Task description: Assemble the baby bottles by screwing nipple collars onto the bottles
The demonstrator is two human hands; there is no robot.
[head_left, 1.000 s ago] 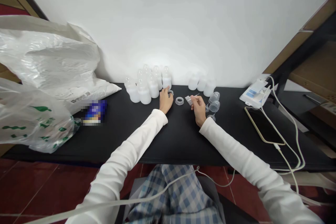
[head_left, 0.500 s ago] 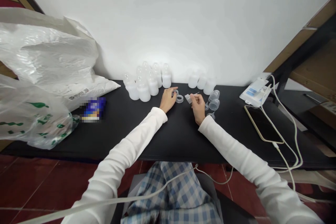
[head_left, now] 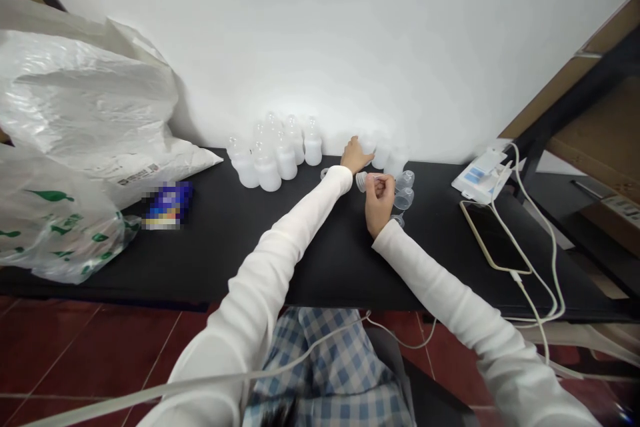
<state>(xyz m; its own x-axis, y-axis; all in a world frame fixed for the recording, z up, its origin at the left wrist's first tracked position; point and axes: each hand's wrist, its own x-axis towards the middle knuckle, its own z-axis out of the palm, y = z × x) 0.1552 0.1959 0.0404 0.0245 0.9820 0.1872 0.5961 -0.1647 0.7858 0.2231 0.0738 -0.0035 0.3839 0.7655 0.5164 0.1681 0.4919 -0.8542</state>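
My left hand (head_left: pixel 355 156) reaches to the back of the table, its thumb and fingers around a white translucent bottle (head_left: pixel 369 140), the leftmost of a short row by the wall. Two more such bottles (head_left: pixel 397 160) stand to its right. My right hand (head_left: pixel 379 203) is closed in a pinch on a small translucent ridged piece (head_left: pixel 361 181), which sticks out to the left of the fingers. Clear domed caps (head_left: pixel 404 197) lie just right of that hand. A clear ring (head_left: pixel 324 173) shows partly behind my left sleeve.
Several white bottles with clear domed tops (head_left: pixel 267 170) stand back left. Large plastic bags (head_left: pixel 85 113) and a blue packet (head_left: pixel 169 205) occupy the left side. On the right are a phone (head_left: pixel 493 237) with a white cable and a white-and-blue package (head_left: pixel 481 175).
My left hand has left the clear rings and moved right and back to the bottle. My right hand has turned, still pinching the small piece. The view has shifted slightly.
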